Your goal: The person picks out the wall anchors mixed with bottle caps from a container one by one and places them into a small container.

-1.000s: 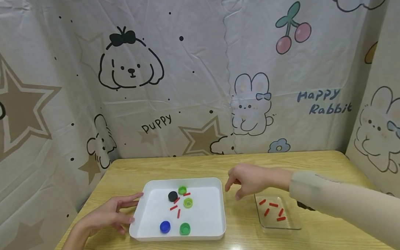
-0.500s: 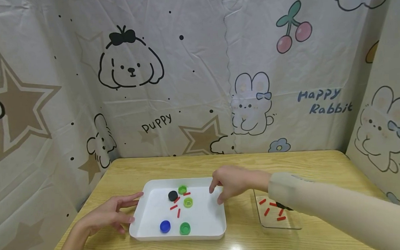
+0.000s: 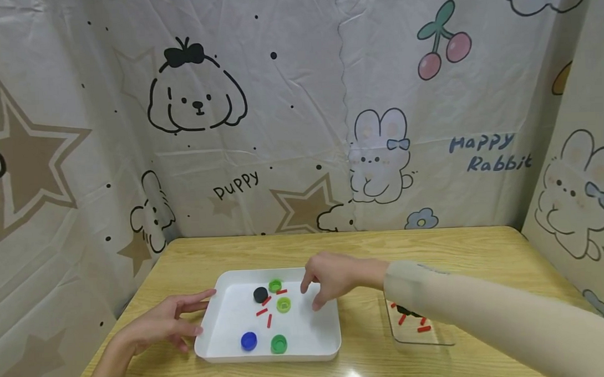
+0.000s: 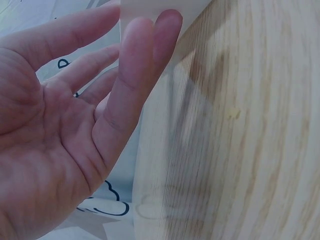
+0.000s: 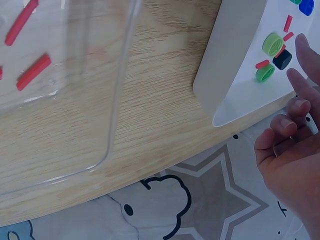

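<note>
A white tray (image 3: 226,316) lies on the table, holding several bottle caps: black (image 3: 260,295), blue (image 3: 249,341), bright green (image 3: 275,286), yellow-green (image 3: 283,304) and darker green (image 3: 279,344). Short red sticks (image 3: 269,321) are scattered among the upper caps. My left hand (image 3: 159,324) touches the tray's left side with extended fingers and thumb. Over the tray's right part hovers my right hand (image 3: 332,276), thumb and index finger apart with nothing between them. In the right wrist view its other fingers (image 5: 284,126) are curled in.
Right of the tray sits a clear shallow dish (image 3: 439,342) with several red sticks (image 3: 424,329), partly hidden under the right forearm (image 3: 486,309). Behind the wooden table (image 3: 284,250) hangs a printed curtain (image 3: 300,127).
My right hand has moved left, from between the tray and the dish to above the tray's right part. The left hand stays at the tray's side.
</note>
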Tool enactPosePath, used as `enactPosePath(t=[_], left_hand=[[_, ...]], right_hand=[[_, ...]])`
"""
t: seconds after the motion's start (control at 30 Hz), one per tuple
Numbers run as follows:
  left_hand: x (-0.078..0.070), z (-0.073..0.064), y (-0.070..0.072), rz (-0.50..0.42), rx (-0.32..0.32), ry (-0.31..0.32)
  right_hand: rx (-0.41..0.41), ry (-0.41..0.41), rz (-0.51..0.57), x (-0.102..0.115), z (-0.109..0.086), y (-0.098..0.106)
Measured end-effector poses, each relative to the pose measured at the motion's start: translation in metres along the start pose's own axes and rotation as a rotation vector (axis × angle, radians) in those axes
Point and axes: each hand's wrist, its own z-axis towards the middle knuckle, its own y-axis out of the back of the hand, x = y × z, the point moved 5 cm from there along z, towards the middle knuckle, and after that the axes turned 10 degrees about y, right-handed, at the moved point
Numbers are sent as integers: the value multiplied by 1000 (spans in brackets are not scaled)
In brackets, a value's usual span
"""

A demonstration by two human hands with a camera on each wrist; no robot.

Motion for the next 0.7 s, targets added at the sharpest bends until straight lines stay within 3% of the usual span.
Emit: enactPosePath(t=[0.7], left_hand=[[-1, -1, 0, 5, 3, -12]], right_hand=[[10, 21, -5, 19, 41, -18]])
